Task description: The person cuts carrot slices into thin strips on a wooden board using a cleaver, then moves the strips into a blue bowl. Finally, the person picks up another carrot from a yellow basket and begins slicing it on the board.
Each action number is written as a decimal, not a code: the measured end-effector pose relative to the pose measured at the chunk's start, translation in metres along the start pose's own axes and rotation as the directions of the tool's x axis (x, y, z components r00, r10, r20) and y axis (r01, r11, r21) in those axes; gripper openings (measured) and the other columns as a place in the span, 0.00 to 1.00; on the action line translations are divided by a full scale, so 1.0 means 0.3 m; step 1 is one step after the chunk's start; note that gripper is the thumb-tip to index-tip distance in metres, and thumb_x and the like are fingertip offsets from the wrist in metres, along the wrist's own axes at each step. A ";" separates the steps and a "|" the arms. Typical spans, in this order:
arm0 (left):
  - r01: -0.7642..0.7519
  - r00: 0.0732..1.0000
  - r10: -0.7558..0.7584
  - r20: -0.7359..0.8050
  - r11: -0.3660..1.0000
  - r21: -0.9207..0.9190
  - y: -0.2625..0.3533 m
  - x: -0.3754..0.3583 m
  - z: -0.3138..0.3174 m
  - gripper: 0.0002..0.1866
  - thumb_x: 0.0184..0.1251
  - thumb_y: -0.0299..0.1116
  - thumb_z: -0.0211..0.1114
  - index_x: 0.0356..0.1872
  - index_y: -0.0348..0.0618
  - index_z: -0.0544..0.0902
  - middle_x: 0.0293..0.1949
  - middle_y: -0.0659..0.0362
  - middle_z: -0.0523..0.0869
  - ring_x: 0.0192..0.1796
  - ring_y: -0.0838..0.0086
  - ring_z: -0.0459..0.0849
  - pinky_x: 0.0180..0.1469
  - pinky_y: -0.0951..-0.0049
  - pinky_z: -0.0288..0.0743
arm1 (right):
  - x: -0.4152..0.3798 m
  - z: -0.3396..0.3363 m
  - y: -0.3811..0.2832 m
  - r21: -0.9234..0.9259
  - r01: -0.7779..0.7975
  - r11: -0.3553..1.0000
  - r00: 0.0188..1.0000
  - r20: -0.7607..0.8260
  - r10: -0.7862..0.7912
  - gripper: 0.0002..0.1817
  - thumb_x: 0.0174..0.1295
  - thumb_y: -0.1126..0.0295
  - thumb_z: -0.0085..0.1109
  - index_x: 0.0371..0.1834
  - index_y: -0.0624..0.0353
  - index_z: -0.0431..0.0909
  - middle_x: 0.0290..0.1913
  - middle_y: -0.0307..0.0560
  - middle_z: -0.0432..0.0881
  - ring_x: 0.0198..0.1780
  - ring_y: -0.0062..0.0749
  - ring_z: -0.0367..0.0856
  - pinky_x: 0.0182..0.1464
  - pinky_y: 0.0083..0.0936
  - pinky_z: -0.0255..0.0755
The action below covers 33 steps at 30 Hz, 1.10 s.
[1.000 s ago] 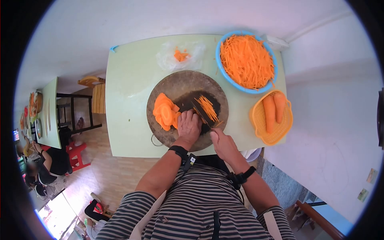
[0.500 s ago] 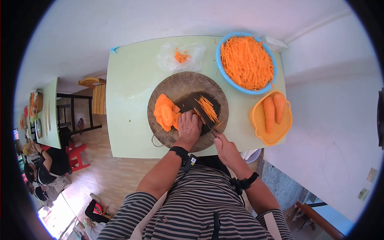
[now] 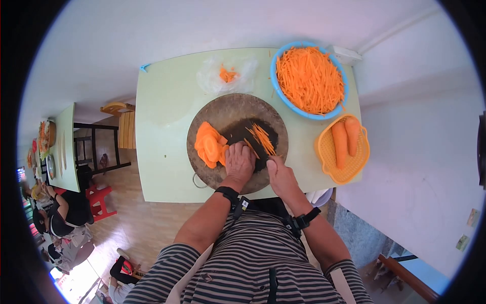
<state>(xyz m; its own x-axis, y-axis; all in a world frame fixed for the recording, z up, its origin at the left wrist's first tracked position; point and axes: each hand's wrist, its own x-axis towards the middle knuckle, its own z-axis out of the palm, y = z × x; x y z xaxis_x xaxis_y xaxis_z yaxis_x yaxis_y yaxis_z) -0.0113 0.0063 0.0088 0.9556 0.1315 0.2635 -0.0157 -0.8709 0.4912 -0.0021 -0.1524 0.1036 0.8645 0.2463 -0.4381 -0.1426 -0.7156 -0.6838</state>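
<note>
A round wooden chopping board lies in front of me. On its left side rests a pile of carrot slices. My left hand presses down with curled fingers on carrot slices at the right end of that pile. My right hand is wrapped round the handle of a kitchen knife, whose dark blade stands close beside my left fingertips and is hard to make out against the board's dark patch. Thin carrot shreds lie just right of the blade.
A blue basin heaped with shredded carrot stands at the back right. Below it, a yellow basket holds two whole carrots. Carrot scraps lie on a plastic bag. People sit near another table at far left.
My right hand has shifted slightly up and left with the knife, closer to my left fingers. My left hand stays on the slices. The whole view has shifted slightly.
</note>
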 end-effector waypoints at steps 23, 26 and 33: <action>0.037 0.998 -0.040 0.054 0.998 0.044 -0.005 -0.009 0.017 0.11 0.61 0.34 0.68 0.42 0.42 0.82 0.50 0.53 0.81 0.56 0.55 0.77 0.57 0.57 0.69 | 0.034 0.021 0.009 0.056 0.067 0.996 0.998 -0.004 -0.067 0.20 0.81 0.54 0.45 0.61 0.57 0.74 0.40 0.71 0.86 0.46 0.73 0.83 0.48 0.59 0.76; 0.036 0.999 -0.036 0.016 0.999 -0.003 0.001 -0.007 0.011 0.09 0.63 0.32 0.67 0.41 0.40 0.81 0.50 0.53 0.81 0.54 0.55 0.78 0.57 0.56 0.69 | 0.003 0.001 0.006 0.069 0.079 0.994 0.995 -0.060 -0.075 0.20 0.81 0.54 0.45 0.61 0.58 0.75 0.40 0.71 0.85 0.46 0.72 0.84 0.49 0.58 0.76; 0.031 0.999 -0.031 0.030 0.999 -0.009 -0.004 -0.010 0.009 0.11 0.62 0.32 0.68 0.43 0.39 0.81 0.51 0.53 0.81 0.55 0.54 0.78 0.57 0.55 0.69 | -0.105 -0.020 0.036 0.068 0.053 0.996 0.997 0.046 -0.056 0.20 0.82 0.55 0.44 0.61 0.60 0.74 0.39 0.73 0.85 0.47 0.72 0.83 0.49 0.57 0.76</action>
<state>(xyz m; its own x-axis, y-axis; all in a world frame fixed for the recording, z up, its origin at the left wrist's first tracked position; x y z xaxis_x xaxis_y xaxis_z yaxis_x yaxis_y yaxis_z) -0.0133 0.0056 0.0052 0.9640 0.1441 0.2234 0.0114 -0.8619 0.5069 -0.0279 -0.1717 0.1135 0.8481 0.3158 -0.4254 -0.1289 -0.6558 -0.7439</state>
